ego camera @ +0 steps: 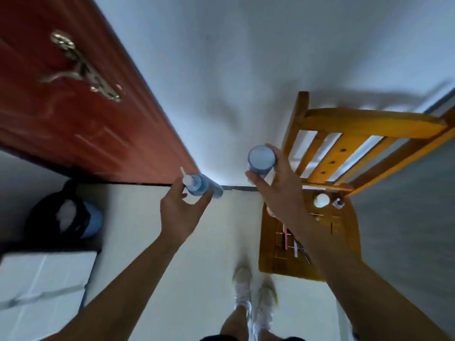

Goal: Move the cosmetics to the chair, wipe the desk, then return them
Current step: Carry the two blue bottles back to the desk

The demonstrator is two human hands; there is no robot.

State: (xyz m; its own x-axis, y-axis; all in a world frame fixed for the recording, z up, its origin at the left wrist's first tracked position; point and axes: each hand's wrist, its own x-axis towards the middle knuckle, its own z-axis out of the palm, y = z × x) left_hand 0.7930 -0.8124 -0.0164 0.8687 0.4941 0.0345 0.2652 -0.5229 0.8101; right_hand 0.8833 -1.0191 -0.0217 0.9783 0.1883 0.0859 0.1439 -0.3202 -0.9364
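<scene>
Both hands are full. Left hand (179,212) wraps fingers and thumb round a blue pump bottle (204,185); right hand (278,190) grips a blue capped bottle (261,158) from the side.

The pump bottle lies tilted, its long axis running from 10 o'clock to 4 o'clock in the view, with the white pump head at the 10 o'clock end. The capped bottle is seen nearly end-on, cap facing up at the camera, so it is held about upright.

From the right hand the seat (344,237) of the wooden chair (369,121) lies below, at about 4 o'clock; from the left hand it is at 3 o'clock and farther off, so the right is the nearer. A white round jar (321,200), a small bottle (338,203) and some slim sticks (290,239) lie on the seat already.

No worktop is in view, so whether these two bottles are heading to the seat or away from it cannot be told.

At 9 o'clock stands a red door (73,107), with a dark bag (66,212) on the floor below it.
</scene>
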